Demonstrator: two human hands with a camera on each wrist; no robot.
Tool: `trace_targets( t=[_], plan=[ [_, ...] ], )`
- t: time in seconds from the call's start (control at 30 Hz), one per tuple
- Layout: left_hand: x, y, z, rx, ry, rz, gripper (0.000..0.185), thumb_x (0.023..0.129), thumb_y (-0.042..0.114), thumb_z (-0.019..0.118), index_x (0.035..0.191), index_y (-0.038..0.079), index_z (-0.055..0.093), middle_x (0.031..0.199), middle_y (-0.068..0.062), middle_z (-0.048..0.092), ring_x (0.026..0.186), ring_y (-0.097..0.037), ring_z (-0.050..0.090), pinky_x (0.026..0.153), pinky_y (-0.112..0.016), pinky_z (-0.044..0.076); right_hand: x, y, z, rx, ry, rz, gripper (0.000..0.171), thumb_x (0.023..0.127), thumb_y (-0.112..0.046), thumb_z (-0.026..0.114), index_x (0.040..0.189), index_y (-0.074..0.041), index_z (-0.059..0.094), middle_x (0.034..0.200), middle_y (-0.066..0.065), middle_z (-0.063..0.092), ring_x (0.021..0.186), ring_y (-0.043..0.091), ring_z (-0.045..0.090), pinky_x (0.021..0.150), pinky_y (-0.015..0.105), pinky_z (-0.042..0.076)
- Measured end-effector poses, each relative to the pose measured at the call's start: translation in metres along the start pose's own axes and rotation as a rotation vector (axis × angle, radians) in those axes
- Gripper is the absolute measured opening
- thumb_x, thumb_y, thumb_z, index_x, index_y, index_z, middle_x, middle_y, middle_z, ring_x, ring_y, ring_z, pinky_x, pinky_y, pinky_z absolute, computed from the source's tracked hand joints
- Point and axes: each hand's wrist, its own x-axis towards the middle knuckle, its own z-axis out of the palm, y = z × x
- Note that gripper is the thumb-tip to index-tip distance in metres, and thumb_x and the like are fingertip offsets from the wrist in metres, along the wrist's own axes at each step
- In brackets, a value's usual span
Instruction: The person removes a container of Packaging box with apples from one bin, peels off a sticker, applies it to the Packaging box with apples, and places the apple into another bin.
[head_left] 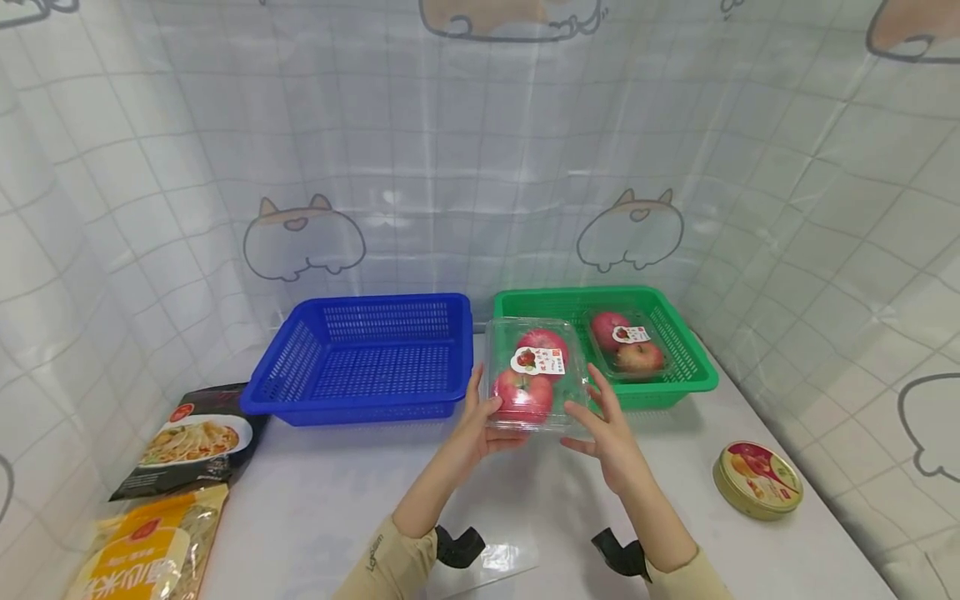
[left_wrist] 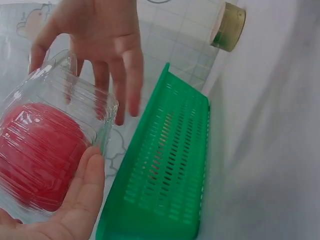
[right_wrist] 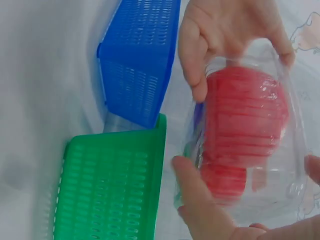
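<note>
I see the left hand (head_left: 480, 417) gripping the clear apple box (head_left: 534, 375) by its near-left side, thumb on top. The right hand (head_left: 611, 433) stands edge-up beside the box with straight fingers (left_wrist: 131, 85), seemingly just off it, in front of the green basket (head_left: 693, 375).

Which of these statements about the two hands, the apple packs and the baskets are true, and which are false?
1. The left hand grips the clear plastic clamshell pack of red apples. True.
2. The blue plastic slotted basket holds a pack of apples. False: nothing shows in it; the second apple pack lies in the green plastic slotted basket.
3. The right hand is at the held pack's right side with its fingers straight. True.
4. The round gold tin sits inside the green basket. False: it stands on the white table, right of the hands.
5. Two food packets lie left of the blue basket. True.
</note>
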Motion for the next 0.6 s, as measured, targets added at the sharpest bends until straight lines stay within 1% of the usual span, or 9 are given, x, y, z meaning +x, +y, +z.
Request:
trace_targets(
  t=[0.1, 0.23, 0.47, 0.6],
  plan=[
    [0.005, -0.002, 0.001, 0.004, -0.004, 0.0, 0.076, 0.09, 0.032, 0.043, 0.146, 0.032, -0.009, 0.128, -0.029, 0.044, 0.096, -0.041, 0.062, 0.084, -0.049, 0.048, 0.001, 0.0, 0.0, 0.025, 0.006, -0.002, 0.07, 0.091, -0.017, 0.055, 0.148, -0.022, 0.014, 0.149, 0.016, 0.011, 0.129, 0.037, 0.028, 0.084, 0.052, 0.047],
    [0.008, -0.004, 0.001, 0.01, -0.009, 0.0, 0.076, 0.091, 0.033, 0.043, 0.146, 0.031, -0.01, 0.127, -0.029, 0.045, 0.096, -0.041, 0.062, 0.083, -0.048, 0.049, 0.001, 0.0, 0.0, 0.03, 0.019, -0.008, 0.068, 0.091, -0.014, 0.054, 0.148, -0.02, 0.017, 0.149, 0.016, 0.016, 0.127, 0.035, 0.032, 0.084, 0.051, 0.048],
    [0.016, -0.002, 0.004, -0.006, -0.022, -0.012, 0.077, 0.092, 0.036, 0.044, 0.146, 0.03, -0.011, 0.129, -0.029, 0.044, 0.096, -0.041, 0.062, 0.082, -0.047, 0.049, 0.007, -0.002, 0.001, 0.021, 0.068, -0.012, 0.063, 0.091, -0.012, 0.053, 0.146, -0.018, 0.023, 0.148, 0.013, 0.022, 0.127, 0.034, 0.032, 0.08, 0.046, 0.051],
    [0.023, -0.001, 0.004, 0.007, -0.017, -0.029, 0.077, 0.092, 0.038, 0.043, 0.146, 0.029, -0.012, 0.13, -0.029, 0.042, 0.094, -0.04, 0.063, 0.082, -0.048, 0.049, 0.012, -0.002, 0.0, 0.051, 0.093, -0.013, 0.062, 0.091, -0.01, 0.052, 0.146, -0.017, 0.023, 0.147, 0.012, 0.024, 0.126, 0.031, 0.032, 0.077, 0.044, 0.052]
  ],
)
